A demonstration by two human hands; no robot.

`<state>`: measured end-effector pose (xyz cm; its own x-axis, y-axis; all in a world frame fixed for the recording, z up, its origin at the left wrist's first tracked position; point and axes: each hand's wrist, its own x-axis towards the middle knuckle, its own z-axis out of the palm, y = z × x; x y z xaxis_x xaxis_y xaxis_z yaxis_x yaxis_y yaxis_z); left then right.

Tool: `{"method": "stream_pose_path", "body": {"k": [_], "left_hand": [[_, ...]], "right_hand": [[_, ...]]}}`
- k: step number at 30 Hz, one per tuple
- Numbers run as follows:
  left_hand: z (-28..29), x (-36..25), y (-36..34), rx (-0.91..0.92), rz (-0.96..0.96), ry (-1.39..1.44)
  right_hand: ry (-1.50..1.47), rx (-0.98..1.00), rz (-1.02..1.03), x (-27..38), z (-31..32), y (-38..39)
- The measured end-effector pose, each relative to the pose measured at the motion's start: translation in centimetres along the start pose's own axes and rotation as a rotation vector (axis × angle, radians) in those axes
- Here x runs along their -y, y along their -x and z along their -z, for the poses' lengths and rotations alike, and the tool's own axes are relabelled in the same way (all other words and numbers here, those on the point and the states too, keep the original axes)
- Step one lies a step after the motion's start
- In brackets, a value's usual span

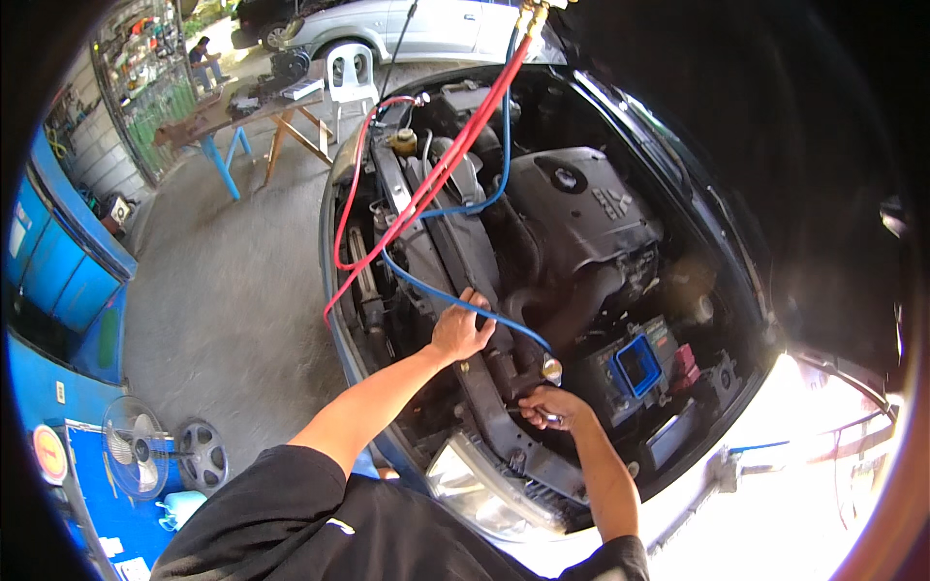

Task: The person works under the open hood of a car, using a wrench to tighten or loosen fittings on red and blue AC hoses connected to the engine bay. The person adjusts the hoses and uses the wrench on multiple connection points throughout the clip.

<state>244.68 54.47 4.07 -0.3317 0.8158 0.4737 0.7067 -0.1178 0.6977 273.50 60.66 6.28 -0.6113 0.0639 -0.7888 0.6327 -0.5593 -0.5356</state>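
My left hand (461, 331) rests at the black panel (455, 242) along the front of an open engine bay. Its fingers are curled, and what lies under them is hidden. A blue hose (426, 287) crosses right by those fingers and runs to a fitting with a pale round cap (551, 369). Just below that cap, my right hand (554, 408) is closed on a shiny metal tool (550, 418); most of the tool is covered by the hand. The black engine cover (581, 208) lies farther back.
Red hoses (455, 160) hang across the bay from brass fittings (531, 17) at the top. A blue-rimmed box (636, 366) sits right of my right hand. The headlight (475, 489) is near my body. A fan (139, 447), a workbench (228, 111) and a white chair (351, 76) stand left.
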Motion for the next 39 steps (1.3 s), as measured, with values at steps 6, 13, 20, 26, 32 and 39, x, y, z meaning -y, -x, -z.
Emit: {"method": "stream_pose_path", "body": {"k": [6,13,20,26,32,39], "left_hand": [[-0.2,0.2,-0.2,-0.020,-0.044,0.019],[-0.4,0.3,-0.4,-0.027,-0.087,-0.021],[-0.2,0.2,-0.4,-0.014,-0.068,0.005],[-0.1,0.0,-0.4,0.007,-0.054,0.005],[-0.3,0.3,-0.5,-0.015,-0.096,-0.033],[-0.3,0.3,-0.5,-0.008,-0.099,-0.049]], "right_hand": [[-0.156,-0.058,-0.011,-0.2,-0.4,-0.3],[0.356,-0.370,0.361,-5.1,-2.1,-1.7],[-0.018,-0.218,0.285,-3.5,-1.8,-0.7],[-0.226,-0.089,0.221,-1.8,-0.9,-0.2],[-0.049,-0.006,0.277,-3.0,0.1,-0.9],[0.081,-0.105,0.360,-5.1,-0.9,-1.1]]}}
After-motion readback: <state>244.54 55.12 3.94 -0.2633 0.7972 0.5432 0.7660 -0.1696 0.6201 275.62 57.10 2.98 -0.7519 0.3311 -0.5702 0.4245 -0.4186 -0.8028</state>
